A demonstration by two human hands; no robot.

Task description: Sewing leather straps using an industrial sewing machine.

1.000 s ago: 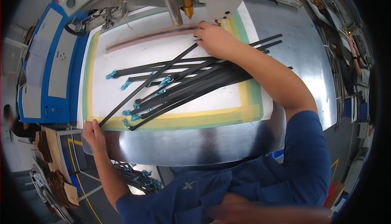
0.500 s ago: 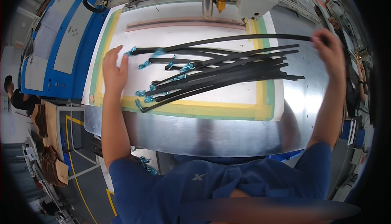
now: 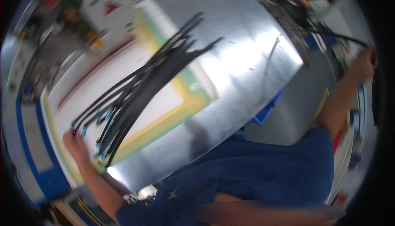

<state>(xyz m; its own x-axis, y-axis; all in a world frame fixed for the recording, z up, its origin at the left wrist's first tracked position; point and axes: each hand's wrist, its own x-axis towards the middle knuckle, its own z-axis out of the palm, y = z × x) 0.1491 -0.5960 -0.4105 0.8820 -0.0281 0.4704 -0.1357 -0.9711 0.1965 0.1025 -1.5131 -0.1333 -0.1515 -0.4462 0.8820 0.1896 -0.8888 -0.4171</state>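
A bundle of long flat black strips (image 3: 142, 80) lies slantwise across the white sheet, with shiny light-blue ties (image 3: 109, 113) around several of the near-left ends. My left hand (image 3: 77, 143) is at the left end of the outermost strip, its thumb and fingers closed around that end, though motion blurs them. Far out to the right, beyond the table, my right hand (image 3: 362, 66) is closed in a fist on one black strip (image 3: 343, 37). That strip stretches away leftward from the fist, and its far end is unclear.
The white sheet (image 3: 158, 104), bordered with yellow and green tape, covers part of a shiny metal table (image 3: 242, 57). Blurred machinery (image 3: 109, 10) stands at the upper left beside a blue cabinet (image 3: 51, 180). A blue bin (image 3: 267, 110) sits below the table's right edge.
The view has swung to the right. My right hand has carried a strip off the table to the right. My left hand, open before, has closed on a strip's end.
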